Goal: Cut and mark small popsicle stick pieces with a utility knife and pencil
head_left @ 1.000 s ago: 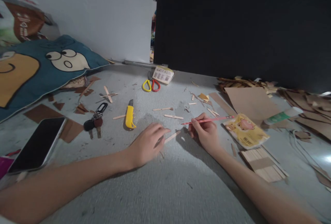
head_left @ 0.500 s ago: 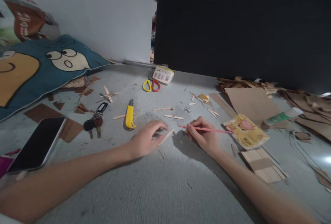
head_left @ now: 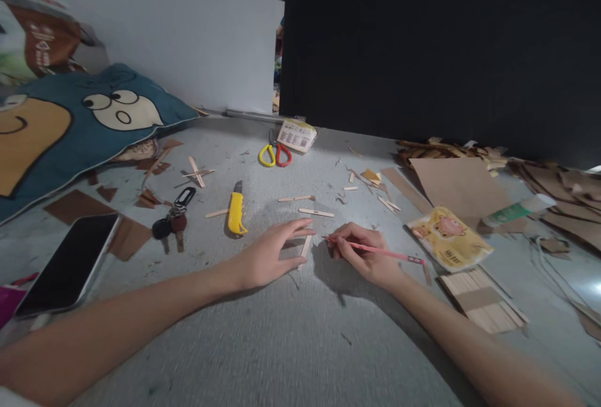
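Note:
My left hand rests on the grey tabletop with its fingers spread around a short wooden craft stick. Its thumb lies against the stick's near end. In my right hand is a slim pink pen, its tip pointing left, a little right of that stick. Just beyond the hands lie another craft stick with a dark mark at its middle and, farther back, a similar stick. Left of them, a yellow utility knife lies across one more stick.
Scissors lie at the back by a small packet. Keys, a phone and a blue cushion are on the left. To the right are a yellow packet, a bundle of craft sticks, a glue stick and cardboard.
My left fingers have spread apart, and the craft stick there has turned to point more directly away from me. My right hand has shifted slightly, with the pen's rear end lower.

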### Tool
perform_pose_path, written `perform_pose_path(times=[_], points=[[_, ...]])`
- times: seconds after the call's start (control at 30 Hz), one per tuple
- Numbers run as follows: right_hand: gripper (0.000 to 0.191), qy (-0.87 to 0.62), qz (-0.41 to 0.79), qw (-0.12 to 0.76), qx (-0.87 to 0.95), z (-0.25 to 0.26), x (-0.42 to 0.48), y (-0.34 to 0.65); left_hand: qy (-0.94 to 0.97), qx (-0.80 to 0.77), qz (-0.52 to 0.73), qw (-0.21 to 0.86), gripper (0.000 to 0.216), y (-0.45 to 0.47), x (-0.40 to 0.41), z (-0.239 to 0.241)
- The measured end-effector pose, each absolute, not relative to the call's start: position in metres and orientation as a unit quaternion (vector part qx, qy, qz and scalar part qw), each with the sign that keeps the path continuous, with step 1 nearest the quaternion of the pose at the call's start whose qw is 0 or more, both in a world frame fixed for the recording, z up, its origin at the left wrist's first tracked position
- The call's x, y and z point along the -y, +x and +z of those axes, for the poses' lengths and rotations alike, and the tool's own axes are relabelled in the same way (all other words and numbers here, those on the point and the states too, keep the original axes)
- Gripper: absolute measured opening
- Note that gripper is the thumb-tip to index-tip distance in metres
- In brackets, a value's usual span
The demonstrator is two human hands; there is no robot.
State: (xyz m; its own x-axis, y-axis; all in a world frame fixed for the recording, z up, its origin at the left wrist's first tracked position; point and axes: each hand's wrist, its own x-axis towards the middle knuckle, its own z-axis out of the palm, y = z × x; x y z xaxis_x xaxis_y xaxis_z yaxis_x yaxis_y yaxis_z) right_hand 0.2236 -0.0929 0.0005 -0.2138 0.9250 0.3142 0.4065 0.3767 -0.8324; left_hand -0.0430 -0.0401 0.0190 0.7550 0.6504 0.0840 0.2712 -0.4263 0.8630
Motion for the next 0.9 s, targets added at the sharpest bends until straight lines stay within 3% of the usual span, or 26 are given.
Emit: perform_pose_path(times=[0.17,0.43,0.9], points=[[0.031,-0.468,0.302,0.404,0.726,0.003,0.091,0.221,0.840,-0.332,0.154,0.401,0.085,-0.040,0.038,0.016],[0.035,-0.471,0.410,0.376,0.685,0.004,0.101,0.202,0.857,-0.331,0.137,0.371,0.094,-0.039,0.039,0.013],[0.042,-0.503,0.459,0.337,0.650,0.007,0.101,0.196,0.851,-0.344,0.143,0.371,0.085,-0.039,0.041,0.011]])
